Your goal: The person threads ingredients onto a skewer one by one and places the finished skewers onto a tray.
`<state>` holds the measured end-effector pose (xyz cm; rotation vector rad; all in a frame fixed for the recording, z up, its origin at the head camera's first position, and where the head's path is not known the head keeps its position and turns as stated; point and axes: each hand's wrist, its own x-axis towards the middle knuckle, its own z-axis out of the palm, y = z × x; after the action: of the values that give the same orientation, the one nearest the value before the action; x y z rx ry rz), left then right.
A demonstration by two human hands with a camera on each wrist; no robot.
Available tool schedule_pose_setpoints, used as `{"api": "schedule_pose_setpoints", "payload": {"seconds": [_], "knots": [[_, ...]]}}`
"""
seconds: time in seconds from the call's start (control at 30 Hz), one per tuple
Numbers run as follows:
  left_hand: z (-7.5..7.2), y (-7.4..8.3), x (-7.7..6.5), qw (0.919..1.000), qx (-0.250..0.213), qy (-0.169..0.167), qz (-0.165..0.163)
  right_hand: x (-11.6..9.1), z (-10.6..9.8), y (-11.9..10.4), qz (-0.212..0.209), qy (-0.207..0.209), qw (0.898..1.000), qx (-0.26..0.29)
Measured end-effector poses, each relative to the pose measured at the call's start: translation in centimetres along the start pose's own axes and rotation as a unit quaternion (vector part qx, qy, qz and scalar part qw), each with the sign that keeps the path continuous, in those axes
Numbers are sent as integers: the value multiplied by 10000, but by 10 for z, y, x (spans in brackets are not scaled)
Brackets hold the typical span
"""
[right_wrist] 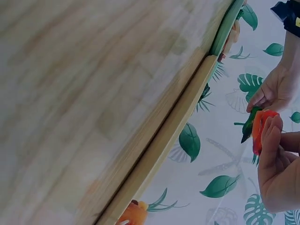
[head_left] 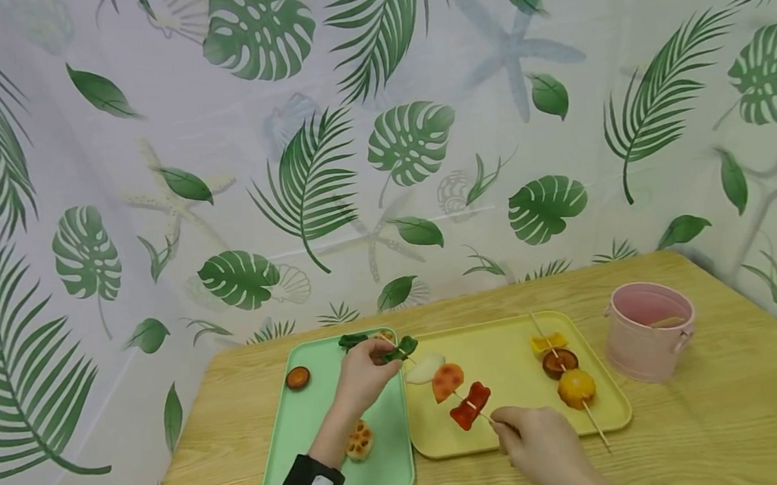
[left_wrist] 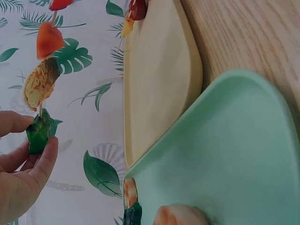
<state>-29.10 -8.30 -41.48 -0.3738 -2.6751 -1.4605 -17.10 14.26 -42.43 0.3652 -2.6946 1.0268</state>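
Note:
In the head view my right hand (head_left: 544, 443) grips a thin wooden skewer (head_left: 487, 418) near its lower end. Threaded along it are a red bow-shaped piece (head_left: 471, 406), an orange wedge (head_left: 448, 382) and a pale slice (head_left: 423, 369). At the far end my left hand (head_left: 361, 375) pinches a green leafy vegetable piece (head_left: 406, 346) between thumb and fingers. The left wrist view shows this green piece (left_wrist: 39, 133) against the skewer, just beyond the pale slice (left_wrist: 40, 85). The loaded skewer is held above the trays.
Under the left arm lies a green tray (head_left: 284, 441) with a brown mushroom-like disc (head_left: 298, 377), a lotus root slice (head_left: 360, 440) and green pieces. A yellow tray (head_left: 513, 434) adjoins it, bearing another loaded skewer (head_left: 596, 425). A pink bucket (head_left: 644, 352) stands right.

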Motion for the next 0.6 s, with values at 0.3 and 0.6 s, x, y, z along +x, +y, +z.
{"api": "schedule_pose_setpoints", "payload": {"seconds": [0.3,0.6], "knots": [[10,7,-1,9984,10,-345,457,-4,-11,16,564,-1558,9722,1658],[19,10,0,9978,-153,-489,425,-10,-12,22,771,-1474,9682,1870]]}}
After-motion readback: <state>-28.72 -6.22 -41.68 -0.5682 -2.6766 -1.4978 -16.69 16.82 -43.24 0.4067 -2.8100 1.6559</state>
